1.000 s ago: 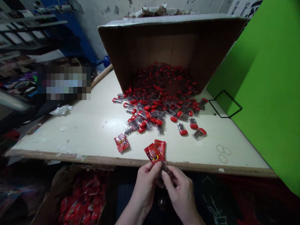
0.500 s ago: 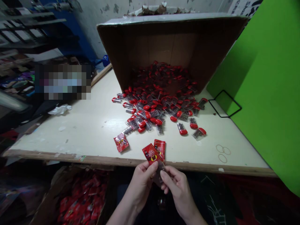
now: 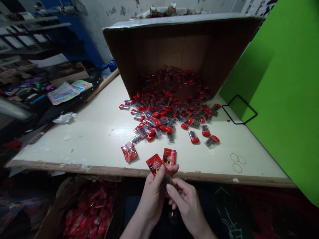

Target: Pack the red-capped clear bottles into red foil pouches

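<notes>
My left hand (image 3: 153, 194) pinches a red printed packet (image 3: 154, 164) just in front of the table's near edge. My right hand (image 3: 185, 202) is closed beside it, fingertips pinching a small clear item that I cannot make out. Two more red packets lie on the table, one right beyond my hands (image 3: 169, 156) and one further left (image 3: 129, 151). A heap of small clear containers with red caps (image 3: 169, 114) spills from a tipped cardboard box (image 3: 181, 43).
The cream table (image 3: 94, 132) has a worn wooden front edge. A floor box of red packets (image 3: 87, 212) stands below left. A green panel (image 3: 286, 89) walls the right side. Rubber bands (image 3: 236, 162) and a black wire frame (image 3: 239, 109) lie at the right.
My hands have drifted a little left and down with the packet. The packet has tilted and now sits lower against the table's edge.
</notes>
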The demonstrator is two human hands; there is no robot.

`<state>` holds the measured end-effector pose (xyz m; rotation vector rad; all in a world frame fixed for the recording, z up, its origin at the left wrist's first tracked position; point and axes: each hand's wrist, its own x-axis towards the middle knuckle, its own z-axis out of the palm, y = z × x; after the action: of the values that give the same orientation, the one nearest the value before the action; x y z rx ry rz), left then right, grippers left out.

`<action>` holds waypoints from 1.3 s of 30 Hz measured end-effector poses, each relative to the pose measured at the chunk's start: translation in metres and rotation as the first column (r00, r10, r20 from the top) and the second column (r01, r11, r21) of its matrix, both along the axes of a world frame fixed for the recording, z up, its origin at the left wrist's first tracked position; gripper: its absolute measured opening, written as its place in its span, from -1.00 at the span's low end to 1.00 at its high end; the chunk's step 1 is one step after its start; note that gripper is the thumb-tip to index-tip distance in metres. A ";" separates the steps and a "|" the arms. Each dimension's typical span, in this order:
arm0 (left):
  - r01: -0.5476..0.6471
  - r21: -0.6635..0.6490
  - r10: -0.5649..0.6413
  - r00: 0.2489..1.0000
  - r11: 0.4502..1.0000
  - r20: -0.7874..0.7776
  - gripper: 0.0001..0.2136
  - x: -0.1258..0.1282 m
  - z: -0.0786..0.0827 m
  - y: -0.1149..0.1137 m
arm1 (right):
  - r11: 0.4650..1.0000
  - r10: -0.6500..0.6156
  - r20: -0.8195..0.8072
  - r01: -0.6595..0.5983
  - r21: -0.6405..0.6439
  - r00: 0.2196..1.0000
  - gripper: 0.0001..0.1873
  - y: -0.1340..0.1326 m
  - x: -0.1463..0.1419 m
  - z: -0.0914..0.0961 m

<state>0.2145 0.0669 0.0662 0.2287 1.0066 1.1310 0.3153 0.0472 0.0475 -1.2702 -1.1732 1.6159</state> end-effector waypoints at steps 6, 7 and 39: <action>0.057 -0.002 -0.057 0.991 0.998 -0.121 -0.66 0.001 0.001 -0.001 | 0.992 -0.032 0.121 0.018 0.122 0.992 -0.75 -0.001 0.001 -0.001; 0.046 0.009 -0.045 0.991 0.999 -0.125 -0.69 0.001 0.001 -0.001 | 0.984 -0.051 0.164 0.022 0.177 0.985 -0.77 -0.001 0.001 -0.001; -0.047 0.030 0.048 0.998 0.998 -0.048 -0.73 0.004 0.000 0.000 | 0.985 -0.121 0.138 0.102 0.138 0.983 -0.71 0.003 -0.001 -0.006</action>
<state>0.2181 0.0666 0.0667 0.2579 1.0442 1.1886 0.3144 0.0505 0.0410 -1.3629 -1.2520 1.3613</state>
